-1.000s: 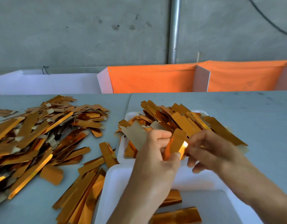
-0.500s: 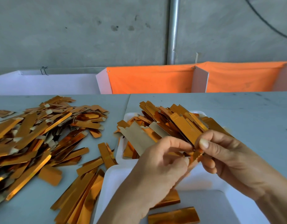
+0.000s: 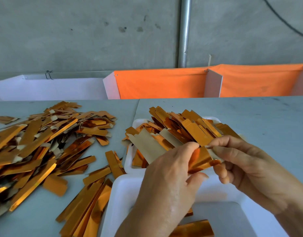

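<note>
Both hands hold one shiny orange-gold foil card piece (image 3: 201, 159) above the near white tray (image 3: 123, 199). My left hand (image 3: 169, 182) grips its left part with thumb and curled fingers. My right hand (image 3: 241, 165) pinches its right end, where a pale flap shows. Behind them a second white tray (image 3: 128, 156) is heaped with flat foil card blanks (image 3: 186, 129). Two folded foil pieces (image 3: 195, 230) lie inside the near tray, partly hidden by my left forearm.
A big loose pile of foil card strips (image 3: 38, 142) covers the grey table (image 3: 266, 120) on the left, with more strips (image 3: 89, 209) beside the near tray. White and orange partition panels (image 3: 164, 84) stand along the table's far edge before a concrete wall.
The foil piece has turned from upright to lying low between the hands, and its right end now shows a bent flap. Both hands have shifted slightly right and down.
</note>
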`<act>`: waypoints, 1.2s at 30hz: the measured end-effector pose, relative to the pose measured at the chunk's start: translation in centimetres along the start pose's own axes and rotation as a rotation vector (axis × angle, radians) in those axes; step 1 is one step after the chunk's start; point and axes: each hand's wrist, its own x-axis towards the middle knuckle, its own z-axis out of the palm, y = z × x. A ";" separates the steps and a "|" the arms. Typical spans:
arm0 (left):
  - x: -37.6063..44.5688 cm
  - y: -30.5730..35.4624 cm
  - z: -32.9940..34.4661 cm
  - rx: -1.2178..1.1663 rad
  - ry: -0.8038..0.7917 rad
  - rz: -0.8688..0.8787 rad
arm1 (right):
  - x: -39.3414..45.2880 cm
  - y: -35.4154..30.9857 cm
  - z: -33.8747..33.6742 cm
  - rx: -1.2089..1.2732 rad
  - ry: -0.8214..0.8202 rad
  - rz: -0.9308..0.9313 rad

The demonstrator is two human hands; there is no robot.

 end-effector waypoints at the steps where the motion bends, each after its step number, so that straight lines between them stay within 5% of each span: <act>1: 0.0 0.1 -0.1 0.000 -0.017 0.006 | 0.0 0.0 0.1 0.018 0.000 0.005; 14: 0.3 -0.7 -0.4 -0.351 -0.123 -0.175 | 0.0 0.1 0.1 -0.125 -0.065 -0.117; 29: 0.4 -0.7 -0.5 -0.111 -0.093 0.125 | -0.3 -0.2 0.0 -0.173 -0.065 -0.136; 36: 0.4 0.0 -0.6 -0.159 -0.121 0.128 | -0.3 -0.1 -0.3 -0.163 -0.060 -0.111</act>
